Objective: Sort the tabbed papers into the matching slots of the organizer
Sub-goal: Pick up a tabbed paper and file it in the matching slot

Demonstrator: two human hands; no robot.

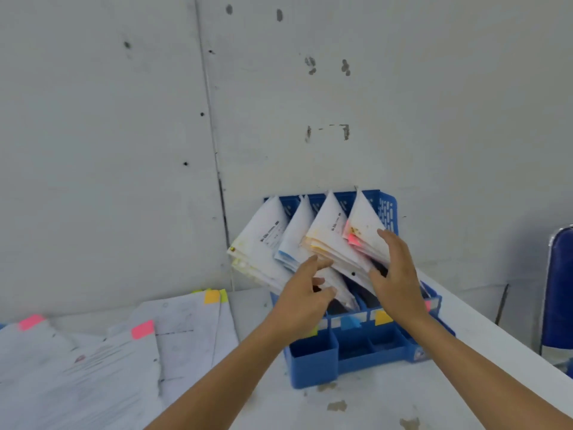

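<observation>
A blue plastic organizer [313, 364] stands on the white table against the wall. Its slots hold leaning bundles of paper: a yellow-tabbed bundle [260, 246] at the left, then a blue-tabbed bundle [294, 240], an orange-tabbed bundle [328, 231] and a pink-tabbed bundle [366, 225]. Colour labels mark the slot fronts. My left hand [305, 296] reaches in at the lower edge of the blue and orange bundles, fingers loosely bent and touching the sheets. My right hand [395, 274] lies with straight fingers against the pink-tabbed bundle.
Loose papers [102, 361] with pink, orange and green tabs lie spread over the table's left side. A blue chair [558, 293] stands at the right edge. The wall is right behind the organizer. Stained table top shows in front of the organizer.
</observation>
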